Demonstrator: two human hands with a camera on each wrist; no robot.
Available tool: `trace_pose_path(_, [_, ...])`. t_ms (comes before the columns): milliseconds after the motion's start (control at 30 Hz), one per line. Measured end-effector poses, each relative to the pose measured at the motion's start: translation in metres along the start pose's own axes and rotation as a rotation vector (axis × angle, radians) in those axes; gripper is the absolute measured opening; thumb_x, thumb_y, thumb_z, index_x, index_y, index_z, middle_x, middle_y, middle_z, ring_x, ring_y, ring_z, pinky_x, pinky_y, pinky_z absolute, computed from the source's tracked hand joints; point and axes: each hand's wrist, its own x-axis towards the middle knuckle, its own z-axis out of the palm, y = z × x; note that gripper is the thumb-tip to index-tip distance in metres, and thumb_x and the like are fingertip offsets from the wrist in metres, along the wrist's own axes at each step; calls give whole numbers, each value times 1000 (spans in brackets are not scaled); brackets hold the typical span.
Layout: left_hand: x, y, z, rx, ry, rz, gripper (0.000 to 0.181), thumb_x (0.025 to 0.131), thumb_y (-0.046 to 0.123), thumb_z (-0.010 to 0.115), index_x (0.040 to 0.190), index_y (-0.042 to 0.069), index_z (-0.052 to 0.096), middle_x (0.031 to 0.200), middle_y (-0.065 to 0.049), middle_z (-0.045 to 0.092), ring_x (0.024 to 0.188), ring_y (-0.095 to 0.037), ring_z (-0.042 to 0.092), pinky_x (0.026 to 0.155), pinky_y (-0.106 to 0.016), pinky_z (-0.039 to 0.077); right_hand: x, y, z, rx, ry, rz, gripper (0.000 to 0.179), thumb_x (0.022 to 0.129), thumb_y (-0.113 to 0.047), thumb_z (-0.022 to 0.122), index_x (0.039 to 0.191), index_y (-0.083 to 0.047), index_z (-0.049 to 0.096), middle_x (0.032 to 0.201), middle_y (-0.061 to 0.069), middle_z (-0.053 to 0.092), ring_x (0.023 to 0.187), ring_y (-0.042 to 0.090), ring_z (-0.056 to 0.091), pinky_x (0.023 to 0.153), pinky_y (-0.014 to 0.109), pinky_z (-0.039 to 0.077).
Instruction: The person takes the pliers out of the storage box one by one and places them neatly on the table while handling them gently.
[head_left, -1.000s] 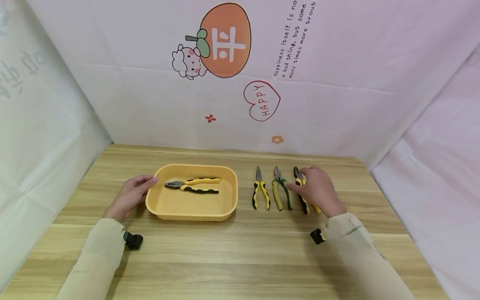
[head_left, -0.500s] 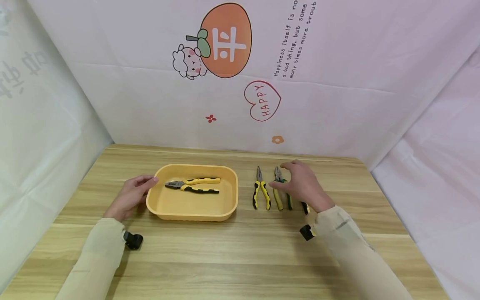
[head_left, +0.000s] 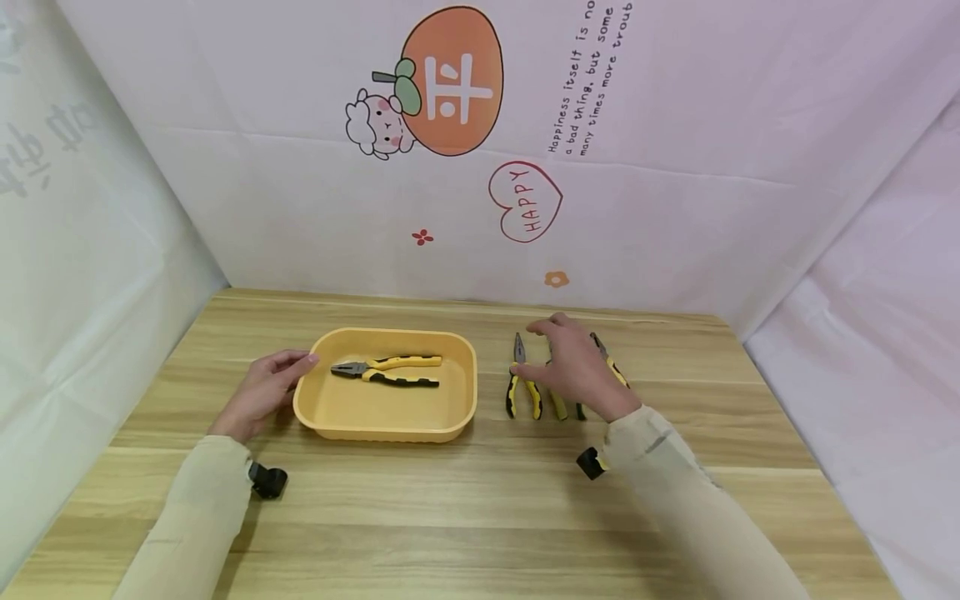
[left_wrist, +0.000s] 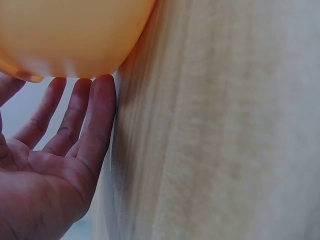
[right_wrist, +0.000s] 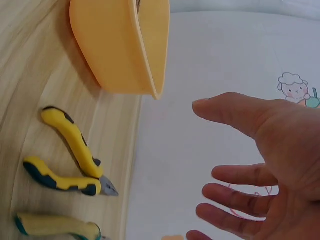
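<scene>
A: Pliers status?
B: One pair of pliers in the yellow tray, lying crosswise, nose to the left. Three pairs left in a row on the desk, noses pointing away, handles toward the person.
A: Hands?
B: Right hand spread open w/ nothing in its grip, over the middle pliers, beside the needle-nose pliers. Left hand flat against the tray's left wall.

Table: wooden table is carrying everything.
On it: yellow tray is sitting left, three pliers are lying right.
</scene>
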Motion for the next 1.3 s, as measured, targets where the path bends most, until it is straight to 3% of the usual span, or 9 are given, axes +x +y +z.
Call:
trace_pose_path(467, [-1,0,0,0,6,9,67,104,44,57,147,-7,45,143,-25,47,97,-2,62,80,-23,59,13,-23,21,9,28,-151,55,84,-29,83,131,-8,64,119,9,58,108,30,56,93,48,49])
trace_pose_path(767, [-1,0,0,-19,5,25,68,104,44,58,145,-8,45,139,-25,48,94,0,62,80,-23,59,24,-40,37,38,1,-171,64,83,-41,86,133,-8,63,123,9,57,112,28,54,96,45,50])
trace_pose_path(1300, [1,-4,-2,-33,7,22,70,102,47,60,145,-7,46,143,-25,47,96,-1,63,81,-23,59,36,-70,66,100,-111,-180,80,83,-39,86,149,-14,49,149,12,43,134,31,45,106,49,47])
